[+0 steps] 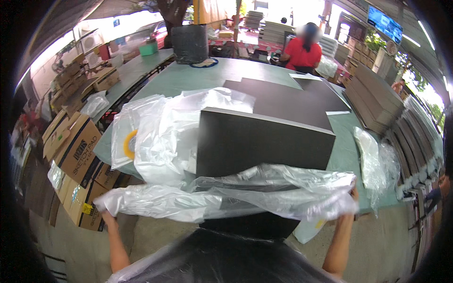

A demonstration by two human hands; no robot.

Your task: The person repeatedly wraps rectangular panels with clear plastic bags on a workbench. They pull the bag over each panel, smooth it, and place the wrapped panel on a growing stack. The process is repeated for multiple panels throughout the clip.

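Observation:
A clear plastic bag (278, 193) stretches crosswise between my hands. My left hand (109, 218) grips its left end, and the bunched film hides most of the fingers. At the other end my right hand (351, 203) is closed on the film, partly covered by it. Just beyond the bag, a thick black stack of sheets (264, 141) with a pale top edge stands on the green table (155, 82). Nearest me, a dark surface under clear plastic (226, 259) fills the lower middle; its kind is unclear.
More plastic bags (172, 132) lie left of the stack, with a yellow tape roll (130, 144). Black sheets (278, 96) lie behind it. Cardboard boxes (75, 146) stand at left, grey board stacks (375, 99) at right. A person in red (304, 52) sits across the table.

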